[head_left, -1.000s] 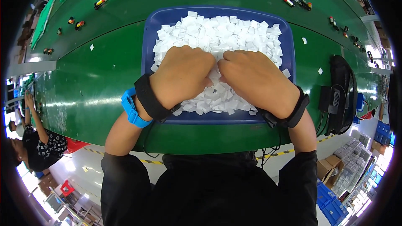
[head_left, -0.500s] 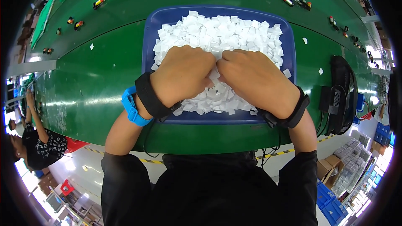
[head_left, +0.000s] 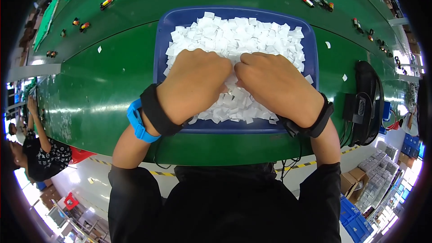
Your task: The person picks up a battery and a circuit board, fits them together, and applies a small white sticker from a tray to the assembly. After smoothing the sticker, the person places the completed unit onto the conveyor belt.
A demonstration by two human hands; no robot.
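Closest to cam: black sleeves (head_left: 135, 189), then a black wristband on each wrist (L one (head_left: 157, 110), R one (head_left: 321, 117)), plus a blue strap (head_left: 140, 121) on the L arm. L hand (head_left: 195, 81) & R hand (head_left: 274, 83) are side by side, knuckles up, over a pile of white paper bits (head_left: 261, 33). Fingers (head_left: 242, 69) are curled under on both, tips hidden, so tbh can't tell if they're clamped on smth. Paper's in a blue tray (head_left: 238, 11) on the green counter (head_left: 99, 76), w/ a few loose scraps (head_left: 327, 44) outside it. Black bag (head_left: 371, 87) & black box (head_left: 354, 108) to the R. Further back, small red/yellow parts (head_left: 106, 3). Co-worker (head_left: 47, 157) far L.
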